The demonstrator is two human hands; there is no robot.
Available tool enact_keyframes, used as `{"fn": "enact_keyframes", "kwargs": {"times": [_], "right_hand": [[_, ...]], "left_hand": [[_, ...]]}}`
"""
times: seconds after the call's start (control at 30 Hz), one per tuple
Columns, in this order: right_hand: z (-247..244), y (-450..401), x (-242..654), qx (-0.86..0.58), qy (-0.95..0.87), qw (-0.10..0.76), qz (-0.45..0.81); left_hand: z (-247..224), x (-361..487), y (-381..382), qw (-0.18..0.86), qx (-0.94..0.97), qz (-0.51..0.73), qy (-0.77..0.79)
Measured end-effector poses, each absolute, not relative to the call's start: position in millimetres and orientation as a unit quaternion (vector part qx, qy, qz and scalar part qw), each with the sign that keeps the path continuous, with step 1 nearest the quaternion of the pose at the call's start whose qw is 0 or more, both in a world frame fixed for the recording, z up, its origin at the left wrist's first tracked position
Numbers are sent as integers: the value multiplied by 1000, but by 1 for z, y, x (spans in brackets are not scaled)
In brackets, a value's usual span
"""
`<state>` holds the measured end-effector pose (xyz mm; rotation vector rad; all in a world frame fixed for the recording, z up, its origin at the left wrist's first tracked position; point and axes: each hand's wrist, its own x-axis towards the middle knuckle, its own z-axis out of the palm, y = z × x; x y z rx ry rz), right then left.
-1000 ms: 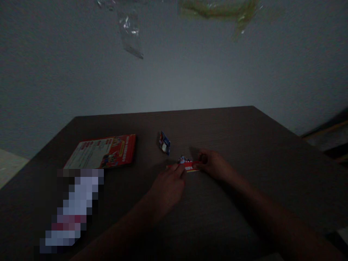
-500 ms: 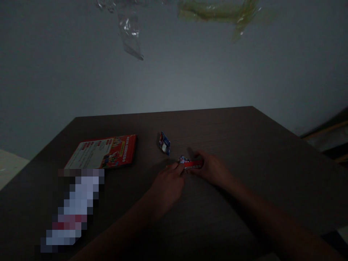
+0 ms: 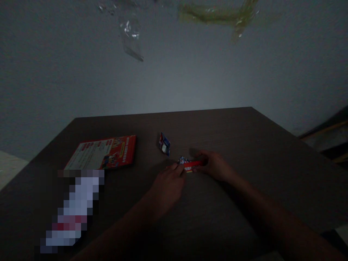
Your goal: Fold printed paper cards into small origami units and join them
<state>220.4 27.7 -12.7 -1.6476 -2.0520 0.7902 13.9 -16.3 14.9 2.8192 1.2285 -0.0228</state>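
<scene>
A small red packet (image 3: 191, 165) with pale lettering lies between my two hands, low over the dark table. My left hand (image 3: 170, 181) has its fingers closed at the packet's left end. On the right end, my right hand (image 3: 214, 165) pinches it between thumb and fingers. A crumpled, shiny, patterned piece (image 3: 183, 159) shows just behind the packet, beside my left fingertips. Farther back, a small folded blue wrapper (image 3: 164, 144) stands partly upright.
The dark wooden table (image 3: 217, 127) meets a grey wall. A red booklet or flat box (image 3: 119, 152) lies at left, with a blurred-out pale object (image 3: 78, 206) in front. Clear tape and yellowish tape (image 3: 212, 14) hang on the wall.
My right hand has shifted slightly to the right along the packet, and more of the packet's front lettering shows. My left hand has barely moved.
</scene>
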Motion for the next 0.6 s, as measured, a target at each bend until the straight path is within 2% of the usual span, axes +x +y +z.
{"fn": "enact_keyframes", "kwargs": {"times": [0.6], "right_hand": [[5,30,214,-605,-750,111,243]], "left_hand": [[11,12,-17,33,924,-5,382]]}}
